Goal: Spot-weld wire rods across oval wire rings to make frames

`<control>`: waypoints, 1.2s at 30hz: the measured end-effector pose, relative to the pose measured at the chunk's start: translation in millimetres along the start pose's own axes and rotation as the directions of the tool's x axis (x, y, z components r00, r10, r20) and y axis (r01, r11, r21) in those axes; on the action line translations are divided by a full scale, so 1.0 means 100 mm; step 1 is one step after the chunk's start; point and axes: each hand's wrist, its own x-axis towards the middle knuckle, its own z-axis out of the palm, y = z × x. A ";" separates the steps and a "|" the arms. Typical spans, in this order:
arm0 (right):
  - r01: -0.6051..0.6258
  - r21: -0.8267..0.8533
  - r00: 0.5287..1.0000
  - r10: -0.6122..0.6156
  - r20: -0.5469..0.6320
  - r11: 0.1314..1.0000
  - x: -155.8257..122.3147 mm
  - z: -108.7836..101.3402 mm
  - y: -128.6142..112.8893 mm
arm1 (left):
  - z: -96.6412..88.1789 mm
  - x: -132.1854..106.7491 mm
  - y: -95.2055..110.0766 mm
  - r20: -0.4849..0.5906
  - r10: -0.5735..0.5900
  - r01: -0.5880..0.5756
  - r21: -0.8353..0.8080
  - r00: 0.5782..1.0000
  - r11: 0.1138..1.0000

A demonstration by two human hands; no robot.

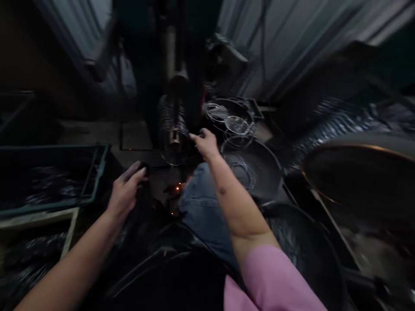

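Observation:
My right hand [207, 143] reaches forward with its fingers closed in a pinch at the right edge of a thin wire loop [175, 164]. That loop hangs below a coil of wire [173, 114] on a dark upright machine [177, 82]. My left hand [126, 188] is lower and to the left, thumb and index finger closed together around a dark patch too blurred to name. Small orange sparks [178, 187] glow between my hands, below the machine. Grey smudges mark the fingers of both hands.
Wire rings [230, 119] lie in a round holder at the right, above a dark basin [269, 162] with more wire. A large round tub [356, 149] stands farther right. Crates [103, 172] with shiny dark pieces line the left. A black apron [175, 259] covers my lap.

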 end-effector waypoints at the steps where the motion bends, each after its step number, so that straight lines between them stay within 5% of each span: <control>1: 0.077 -0.106 0.997 -0.080 -0.023 0.991 -0.05 -0.07 0.13 | -0.08 -0.03 -0.12 0.076 -0.111 0.111 0.004 0.991 0.994; 4: 0.056 -0.195 0.994 -0.073 -0.081 0.979 -0.47 -0.41 0.59 | -0.23 -0.13 -0.48 0.340 -0.380 0.400 0.011 0.860 0.916; 6: -0.002 -0.229 0.990 -0.031 -0.137 0.973 -0.91 -0.73 0.93 | -0.22 -0.22 -0.67 0.366 -0.515 0.541 0.036 0.775 0.840; 10: -0.212 -0.271 0.929 0.108 -0.353 0.939 -1.78 -1.47 1.57 | -0.07 -0.33 -0.87 0.268 -0.563 0.552 0.123 0.782 0.825; 14: -0.380 -0.335 0.851 0.184 -0.492 0.862 -2.08 -2.02 1.97 | 0.07 -0.28 -0.93 0.242 -0.559 0.531 0.176 0.793 0.829; 18: -0.373 -0.484 0.892 0.163 -0.421 0.792 -1.67 -2.05 2.01 | 0.14 -0.26 -0.95 0.246 -0.563 0.496 0.287 0.789 0.820; 21: -0.278 -0.615 0.957 0.160 -0.240 0.738 -1.06 -1.87 1.94 | 0.18 -0.29 -0.94 0.230 -0.561 0.476 0.338 0.795 0.812; 24: -0.215 -0.717 0.971 0.227 -0.081 0.663 -0.47 -1.71 1.94 | 0.21 -0.34 -0.92 0.204 -0.552 0.458 0.370 0.809 0.808; 28: -0.220 -0.822 0.923 0.385 -0.001 0.525 -0.06 -1.66 2.11 | 0.25 -0.39 -0.89 0.183 -0.537 0.430 0.416 0.824 0.802; 36: -0.251 -0.895 0.803 0.596 0.021 0.370 -0.08 -1.66 2.44 | 0.29 -0.34 -0.86 0.195 -0.502 0.362 0.487 0.842 0.795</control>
